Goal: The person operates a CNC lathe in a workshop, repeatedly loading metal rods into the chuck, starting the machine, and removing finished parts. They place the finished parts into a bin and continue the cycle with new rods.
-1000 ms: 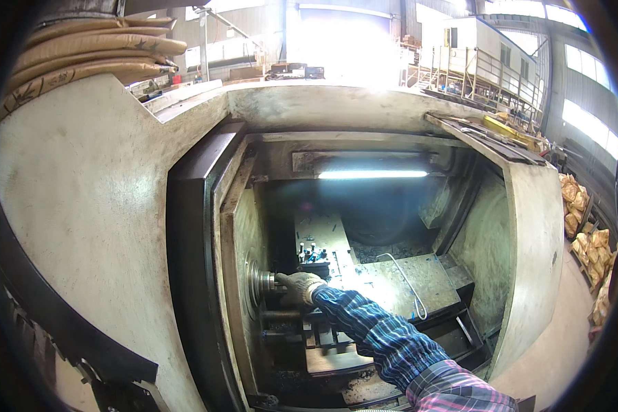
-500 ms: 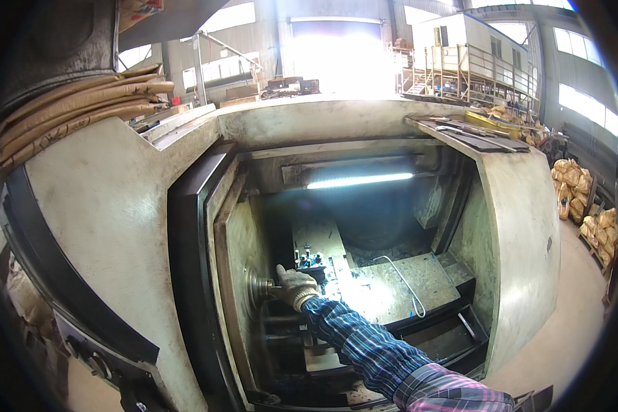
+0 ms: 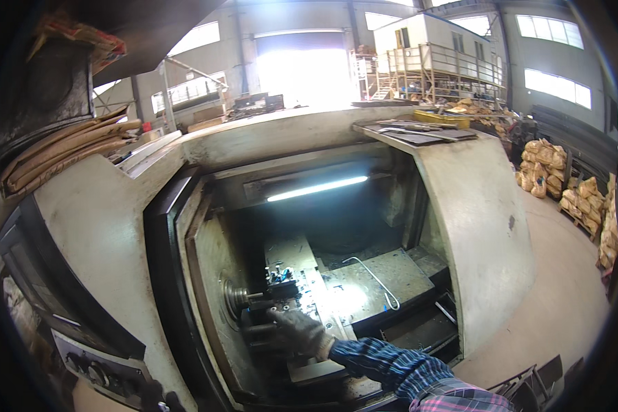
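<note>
My right hand, in a dirty work glove and a blue plaid sleeve, reaches into the lathe's enclosure. Its fingers point left in shadow, look loosely apart, and show nothing held. Just beyond them, a short round workpiece sticks out of the round metal chuck on the left wall. The hand is apart from the chuck, lower and to its right. Behind it stands a tool holder with several small bolts, on the carriage. My left hand cannot be made out.
A lamp lights the enclosure. A bent white hose lies on the metal cover to the right. The sliding door edge and control panel are at left. Flat dark plates rest on top of the machine; bagged goods stand beyond.
My right hand has come away from the chuck, moving down and to the right of it; the workpiece in the chuck now shows. The whole view has shifted and tilted a little.
</note>
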Available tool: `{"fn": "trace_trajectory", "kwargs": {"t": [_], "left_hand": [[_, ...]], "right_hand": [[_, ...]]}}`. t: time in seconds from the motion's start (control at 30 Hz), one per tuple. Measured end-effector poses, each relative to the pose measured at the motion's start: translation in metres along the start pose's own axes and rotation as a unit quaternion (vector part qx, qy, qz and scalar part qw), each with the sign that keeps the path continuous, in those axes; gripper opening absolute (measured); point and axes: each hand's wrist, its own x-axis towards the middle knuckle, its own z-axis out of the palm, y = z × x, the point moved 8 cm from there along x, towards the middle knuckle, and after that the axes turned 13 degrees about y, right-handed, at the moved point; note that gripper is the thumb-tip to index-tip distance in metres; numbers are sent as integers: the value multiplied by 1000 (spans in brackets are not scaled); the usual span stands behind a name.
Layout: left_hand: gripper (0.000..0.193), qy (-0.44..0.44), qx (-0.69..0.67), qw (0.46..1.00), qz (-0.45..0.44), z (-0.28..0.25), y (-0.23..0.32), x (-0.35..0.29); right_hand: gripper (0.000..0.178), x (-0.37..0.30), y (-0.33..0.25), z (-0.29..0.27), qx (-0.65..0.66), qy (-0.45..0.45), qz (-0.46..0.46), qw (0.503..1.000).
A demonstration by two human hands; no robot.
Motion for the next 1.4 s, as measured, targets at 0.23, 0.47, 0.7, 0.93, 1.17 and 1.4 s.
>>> {"fn": "trace_trajectory", "kwargs": {"t": [0.23, 0.47, 0.7, 0.93, 1.17, 1.4], "left_hand": [[31, -460, -348, 728, -371, 127, 76, -104], [31, -735, -452, 493, -111, 188, 239, -223], [57, -806, -537, 236, 75, 141, 346, -294], [31, -651, -547, 516, 102, 227, 421, -309], [28, -635, -493, 587, 97, 273, 420, -349], [25, -546, -482, 652, 209, 265, 418, -344]], "right_hand": [[59, -106, -61, -90, 58, -123, 200, 970], [43, -281, -51, -146, 14, -52, 406, 912], [24, -304, -161, -293, -260, -24, 557, 788], [18, -509, -235, -319, -403, 169, 579, 688], [31, -685, -247, -353, -357, 54, 794, 489], [42, -717, -232, -393, -303, -25, 857, 416]]}}
